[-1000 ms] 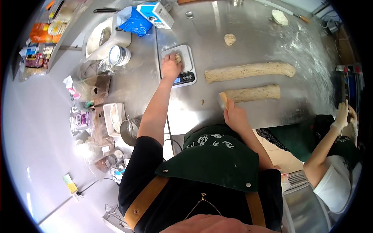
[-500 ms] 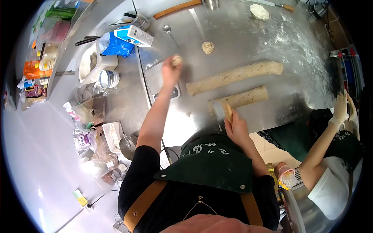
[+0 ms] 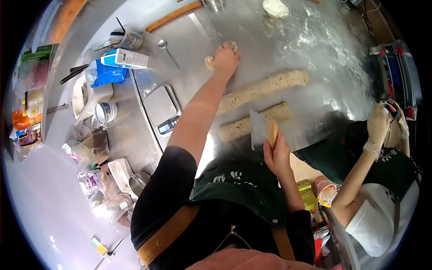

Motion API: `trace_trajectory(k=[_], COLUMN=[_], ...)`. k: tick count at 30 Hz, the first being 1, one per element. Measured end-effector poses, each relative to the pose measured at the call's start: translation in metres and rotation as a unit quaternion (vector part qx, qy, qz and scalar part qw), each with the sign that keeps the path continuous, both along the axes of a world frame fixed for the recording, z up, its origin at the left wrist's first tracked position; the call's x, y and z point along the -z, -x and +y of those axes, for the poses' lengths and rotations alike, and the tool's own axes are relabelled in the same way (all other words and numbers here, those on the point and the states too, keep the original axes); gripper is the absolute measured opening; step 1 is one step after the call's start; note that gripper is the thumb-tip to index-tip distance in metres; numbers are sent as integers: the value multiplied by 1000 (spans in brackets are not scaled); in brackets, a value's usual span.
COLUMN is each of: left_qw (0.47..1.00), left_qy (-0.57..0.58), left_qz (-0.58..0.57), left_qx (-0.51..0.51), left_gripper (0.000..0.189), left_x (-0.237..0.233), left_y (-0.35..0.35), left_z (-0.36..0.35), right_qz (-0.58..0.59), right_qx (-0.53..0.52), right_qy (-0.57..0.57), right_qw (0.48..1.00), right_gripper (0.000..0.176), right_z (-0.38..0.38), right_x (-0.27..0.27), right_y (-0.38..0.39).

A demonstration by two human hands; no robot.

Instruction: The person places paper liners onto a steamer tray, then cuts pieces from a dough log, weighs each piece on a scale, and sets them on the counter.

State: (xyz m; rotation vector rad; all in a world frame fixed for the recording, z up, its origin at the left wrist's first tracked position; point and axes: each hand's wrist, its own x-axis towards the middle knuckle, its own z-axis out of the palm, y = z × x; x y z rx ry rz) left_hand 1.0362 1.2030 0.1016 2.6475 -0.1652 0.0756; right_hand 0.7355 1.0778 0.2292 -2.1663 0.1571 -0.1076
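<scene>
My left hand (image 3: 226, 59) reaches to the far side of the steel table, its fingers closed around a small dough piece (image 3: 233, 45) that peeks out at the fingertips. Beside that hand, on its left, lies another small dough piece (image 3: 209, 62). Nearer to me are a long dough roll (image 3: 265, 89), partly behind my left forearm, and a shorter dough roll (image 3: 236, 130). My right hand (image 3: 279, 155) grips the wooden handle of a dough scraper (image 3: 258, 129), whose metal blade overlaps the shorter roll in view. A digital scale (image 3: 159, 107) with a bare plate sits left of my forearm.
A spoon (image 3: 168, 53), a rolling pin (image 3: 173, 16) and a bowl of flour (image 3: 276, 8) lie along the back. On the left stand a carton (image 3: 125, 59), a white tub (image 3: 102, 92) and bags. A gloved co-worker (image 3: 378, 126) is at the right; flour dusts the table there.
My left hand has moved from over the scale to the far table beside the other dough piece, carrying its dough piece. My right hand keeps the scraper near the shorter roll. The view has shifted.
</scene>
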Motion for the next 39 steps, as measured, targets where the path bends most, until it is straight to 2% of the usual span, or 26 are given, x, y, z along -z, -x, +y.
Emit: trace_trajectory(k=[1, 4, 7, 9, 11, 14, 15, 21, 26, 29, 32, 39], left_qw=[1000, 985, 960, 959, 956, 957, 950, 947, 941, 940, 950, 956], left_qy=[-3, 86, 182, 228, 180, 205, 218, 248, 277, 280, 254, 241], left_qz=[-10, -128, -143, -35, 121, 91, 118, 99, 94, 101, 82, 87], left_qx=[10, 76, 159, 165, 198, 182, 189, 180, 169, 163, 161, 143], left_gripper=[39, 34, 29, 24, 38, 60, 74, 67, 63, 63, 62, 62], left_x=[-3, -23, -31, -37, -17, -9, -6, 5, 10, 8, 11, 12], left_y=[6, 42, 106, 163, 209, 261, 270, 282, 282, 281, 281, 283], left_z=[4, 29, 76, 104, 134, 143, 146, 149, 151, 151, 150, 150], right_qz=[12, 41, 58, 61, 59, 70, 66, 50, 36, 95, 107, 127], right_qx=[4, 2, -24, -50, -80, -118, -124, -145, -154, -163, -162, -168], right_qy=[3, 11, 58, 92, 117, 150, 153, 185, 243, 273, 277, 282], right_qw=[1000, 999, 996, 993, 988, 979, 978, 971, 957, 943, 941, 936], right_gripper=[44, 44, 47, 48, 49, 49, 48, 44, 46, 41, 38, 41], right_z=[2, 10, 22, 32, 47, 69, 76, 101, 111, 115, 118, 127], right_x=[0, 2, 9, 15, 20, 24, 24, 23, 43, 56, 64, 69], right_y=[1, 6, 9, 11, 12, 13, 13, 7, 1, -3, -9, -16])
